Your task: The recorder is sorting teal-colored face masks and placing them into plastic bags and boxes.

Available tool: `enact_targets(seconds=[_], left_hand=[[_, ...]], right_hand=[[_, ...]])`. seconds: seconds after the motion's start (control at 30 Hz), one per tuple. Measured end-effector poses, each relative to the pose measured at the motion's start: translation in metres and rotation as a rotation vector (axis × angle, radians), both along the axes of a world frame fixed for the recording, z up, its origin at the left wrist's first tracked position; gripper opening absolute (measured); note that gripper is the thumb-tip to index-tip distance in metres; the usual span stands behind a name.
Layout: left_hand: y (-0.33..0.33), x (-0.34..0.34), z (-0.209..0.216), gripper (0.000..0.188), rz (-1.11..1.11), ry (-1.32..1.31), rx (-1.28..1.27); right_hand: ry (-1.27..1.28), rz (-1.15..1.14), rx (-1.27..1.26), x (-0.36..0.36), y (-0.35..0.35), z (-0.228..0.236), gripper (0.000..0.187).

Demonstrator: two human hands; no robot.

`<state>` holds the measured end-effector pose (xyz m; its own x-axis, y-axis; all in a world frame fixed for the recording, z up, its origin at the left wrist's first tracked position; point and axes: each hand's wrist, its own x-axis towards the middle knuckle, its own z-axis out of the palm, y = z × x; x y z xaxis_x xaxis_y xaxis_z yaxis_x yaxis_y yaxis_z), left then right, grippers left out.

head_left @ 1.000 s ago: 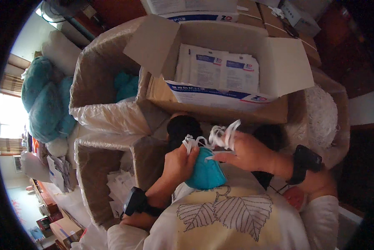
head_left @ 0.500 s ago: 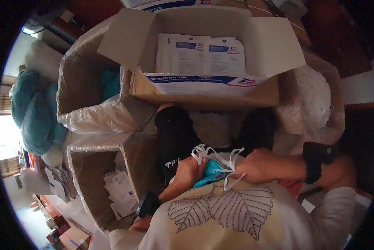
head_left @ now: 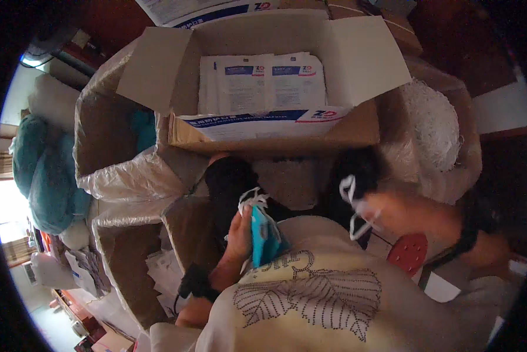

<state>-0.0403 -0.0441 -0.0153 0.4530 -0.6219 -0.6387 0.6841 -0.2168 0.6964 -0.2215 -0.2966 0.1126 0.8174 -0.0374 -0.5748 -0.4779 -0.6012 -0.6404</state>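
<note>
Left hand is pointing to twelve o'clock, clasping a teal mask; blurred right hand, at its three o'clock, is pinching white straps

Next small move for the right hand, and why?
I'd probably bring the right hand, with its white straps, in toward the teal mask: the left hand holds the mask, while the right is out to the side, apart from it. Blur hides the right hand's exact grip.

Matt fabric mask, glossy plastic liner
</note>
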Motion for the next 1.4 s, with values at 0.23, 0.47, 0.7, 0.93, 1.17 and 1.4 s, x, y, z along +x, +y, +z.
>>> enact_targets(seconds=[0.23,0.47,0.7,0.93,1.17,1.4], left_hand=[[-0.014,0.027,0.005,0.029,-0.152,0.969,-0.683],[-0.008,0.027,0.020,0.031,-0.188,0.928,-0.557],[0.000,0.050,0.032,0.034,-0.139,0.727,-0.334],[-0.036,0.058,0.128,0.036,-0.207,-0.960,-0.209],[-0.031,0.032,0.084,0.028,-0.812,-1.143,0.112],[-0.036,0.021,0.070,0.029,-0.518,-1.241,0.038]], right_hand=[[-0.720,-0.187,-0.064,0.069,0.010,-0.004,0.031],[-0.771,0.285,0.211,0.122,0.048,-0.038,0.041],[-0.563,0.248,0.264,0.116,0.065,-0.041,0.028],[-0.185,0.314,0.042,0.109,0.053,-0.038,0.025],[-0.182,0.122,0.424,0.095,0.064,-0.033,0.028],[-0.073,0.264,-0.177,0.078,0.051,-0.035,0.021]])
